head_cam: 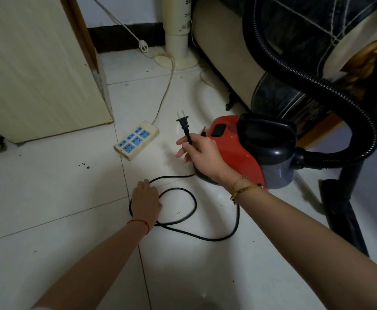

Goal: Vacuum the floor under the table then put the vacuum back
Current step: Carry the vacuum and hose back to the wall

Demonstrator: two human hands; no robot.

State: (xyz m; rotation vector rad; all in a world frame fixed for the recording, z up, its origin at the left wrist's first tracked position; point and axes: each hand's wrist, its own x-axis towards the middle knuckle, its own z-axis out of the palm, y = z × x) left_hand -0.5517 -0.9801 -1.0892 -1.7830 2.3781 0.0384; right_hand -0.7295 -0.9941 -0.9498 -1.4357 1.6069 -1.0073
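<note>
white tiled floor (55,198) across nearly the whole view, grey grout lines crossing it. pale cabinet side (33,63) upper left, standing on the tiles. dark patterned sofa (294,52) with a cream edge upper right, cream fan stand (178,36) just left of it against the wall.

red and black vacuum (250,148) sitting on the floor right of centre, close in front of the sofa, black handle on top, grey drum at its right end. ribbed black hose (312,81) rising from that drum, arching up over the sofa and back down. black floor nozzle (344,215) lying on the tiles at the right edge.

black power cord (183,218) lying loose in loops on the floor, between both arms, running toward the vacuum's base. cream power strip (137,139) with blue sockets near the cabinet corner, well apart from the plug, own pale cable trailing up toward the wall.

left hand (146,201) palm down on the cord loops, fingers together and curled over toward the floor; cannot tell whether gripping the cord or only resting on it. red string at that wrist.

right hand (199,153) raised beside the vacuum, thumb and forefinger pinching the cord just below the plug (183,120), remaining fingers spread loose. gold bracelets at that wrist. plug upright, two prongs pointing up, not in any socket.
</note>
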